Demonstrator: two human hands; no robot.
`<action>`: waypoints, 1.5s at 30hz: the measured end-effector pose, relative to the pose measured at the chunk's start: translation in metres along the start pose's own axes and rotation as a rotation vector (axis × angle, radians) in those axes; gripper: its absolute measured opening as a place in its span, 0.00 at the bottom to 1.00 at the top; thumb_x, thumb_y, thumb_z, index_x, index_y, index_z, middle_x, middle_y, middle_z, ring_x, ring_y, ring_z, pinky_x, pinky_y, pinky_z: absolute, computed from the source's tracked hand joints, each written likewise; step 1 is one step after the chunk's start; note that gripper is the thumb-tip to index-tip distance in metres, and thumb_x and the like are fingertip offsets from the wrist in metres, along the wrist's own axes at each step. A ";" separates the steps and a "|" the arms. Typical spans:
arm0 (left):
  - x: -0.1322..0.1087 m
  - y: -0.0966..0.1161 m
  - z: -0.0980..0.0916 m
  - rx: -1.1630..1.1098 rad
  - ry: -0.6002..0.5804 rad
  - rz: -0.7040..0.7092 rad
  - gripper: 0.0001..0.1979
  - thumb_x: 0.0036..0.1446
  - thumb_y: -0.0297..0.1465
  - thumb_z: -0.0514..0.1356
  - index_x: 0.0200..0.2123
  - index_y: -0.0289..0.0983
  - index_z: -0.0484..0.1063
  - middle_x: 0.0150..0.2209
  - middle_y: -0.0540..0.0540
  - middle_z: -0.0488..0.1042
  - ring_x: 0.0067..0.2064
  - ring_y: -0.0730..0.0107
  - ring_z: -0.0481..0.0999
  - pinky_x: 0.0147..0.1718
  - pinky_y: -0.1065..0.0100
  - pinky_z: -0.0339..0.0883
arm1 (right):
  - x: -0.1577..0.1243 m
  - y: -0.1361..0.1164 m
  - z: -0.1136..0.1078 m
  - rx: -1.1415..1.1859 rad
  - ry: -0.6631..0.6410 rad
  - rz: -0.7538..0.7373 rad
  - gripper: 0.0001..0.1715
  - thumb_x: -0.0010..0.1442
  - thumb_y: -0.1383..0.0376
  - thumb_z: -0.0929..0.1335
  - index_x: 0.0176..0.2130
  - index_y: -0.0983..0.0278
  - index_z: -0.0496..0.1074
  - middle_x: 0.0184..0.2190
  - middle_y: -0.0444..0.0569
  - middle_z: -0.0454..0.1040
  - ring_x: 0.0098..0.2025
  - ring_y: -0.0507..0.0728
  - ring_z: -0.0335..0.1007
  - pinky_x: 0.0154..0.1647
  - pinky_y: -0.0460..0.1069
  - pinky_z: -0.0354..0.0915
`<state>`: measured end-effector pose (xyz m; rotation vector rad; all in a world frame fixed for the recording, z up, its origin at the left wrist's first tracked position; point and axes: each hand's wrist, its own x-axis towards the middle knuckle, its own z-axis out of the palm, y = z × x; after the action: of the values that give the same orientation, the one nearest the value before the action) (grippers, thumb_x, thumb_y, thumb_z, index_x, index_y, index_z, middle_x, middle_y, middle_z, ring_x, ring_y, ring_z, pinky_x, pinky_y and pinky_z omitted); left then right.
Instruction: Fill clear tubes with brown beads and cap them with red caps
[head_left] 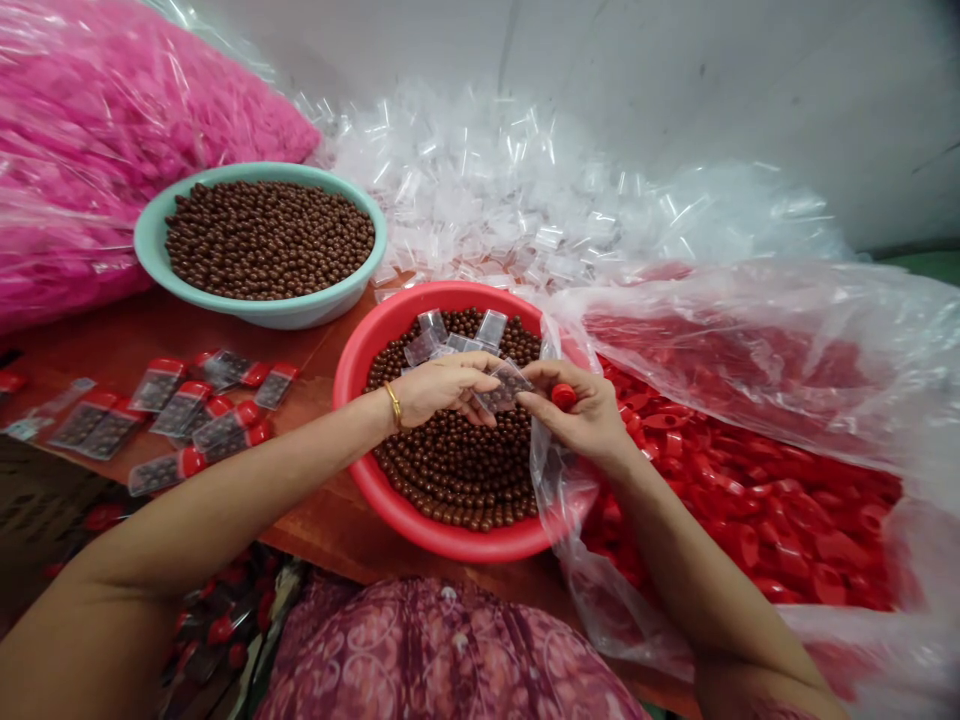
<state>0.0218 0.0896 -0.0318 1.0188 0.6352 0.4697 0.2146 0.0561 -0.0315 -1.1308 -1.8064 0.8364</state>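
Note:
My left hand (442, 388) and my right hand (581, 412) meet over a red basin (360, 365) full of small brown balls (457, 470). Both pinch a small clear bag (507, 386) with brown balls inside it. My right hand also grips a red cap (563, 396) under its fingers. A gold bracelet (394, 405) circles my left wrist. A few empty clear bags (450, 335) lie on the balls at the far side of the basin.
A teal basin (154, 245) of brown balls stands at back left. Several filled, red-capped bags (187, 410) lie on the wooden table (112, 340). An open plastic sack of red caps (750, 500) sits right. A heap of clear bags (525, 190) and a pink-filled sack (90, 130) lie behind.

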 end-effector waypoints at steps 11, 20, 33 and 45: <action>0.000 -0.003 -0.002 -0.045 -0.055 0.025 0.11 0.52 0.32 0.62 0.38 0.33 0.68 0.30 0.49 0.73 0.26 0.77 0.74 0.30 0.72 0.68 | 0.000 -0.006 0.002 0.074 -0.128 0.094 0.13 0.51 0.59 0.71 0.29 0.62 0.64 0.21 0.38 0.60 0.21 0.46 0.53 0.21 0.43 0.53; -0.001 0.004 -0.001 -0.062 0.014 0.011 0.08 0.56 0.29 0.55 0.39 0.33 0.67 0.30 0.47 0.74 0.21 0.79 0.71 0.19 0.77 0.62 | 0.000 -0.004 0.000 0.168 -0.049 0.196 0.20 0.45 0.53 0.73 0.32 0.61 0.65 0.20 0.38 0.62 0.20 0.47 0.54 0.19 0.44 0.52; -0.002 0.001 0.001 -0.068 0.002 0.014 0.13 0.51 0.27 0.62 0.41 0.33 0.66 0.37 0.45 0.74 0.32 0.74 0.77 0.28 0.74 0.69 | 0.007 -0.006 -0.003 0.432 0.083 0.578 0.18 0.48 0.52 0.67 0.32 0.63 0.70 0.24 0.44 0.70 0.24 0.50 0.65 0.18 0.45 0.61; 0.000 0.002 -0.003 -0.267 -0.057 0.042 0.10 0.52 0.26 0.60 0.39 0.33 0.66 0.31 0.47 0.74 0.34 0.69 0.78 0.34 0.69 0.70 | 0.003 -0.007 0.005 0.284 0.127 0.336 0.21 0.52 0.47 0.69 0.34 0.61 0.65 0.15 0.36 0.64 0.15 0.48 0.61 0.19 0.45 0.60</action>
<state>0.0192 0.0924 -0.0309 0.7903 0.4862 0.5450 0.2065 0.0560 -0.0263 -1.2838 -1.3618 1.1486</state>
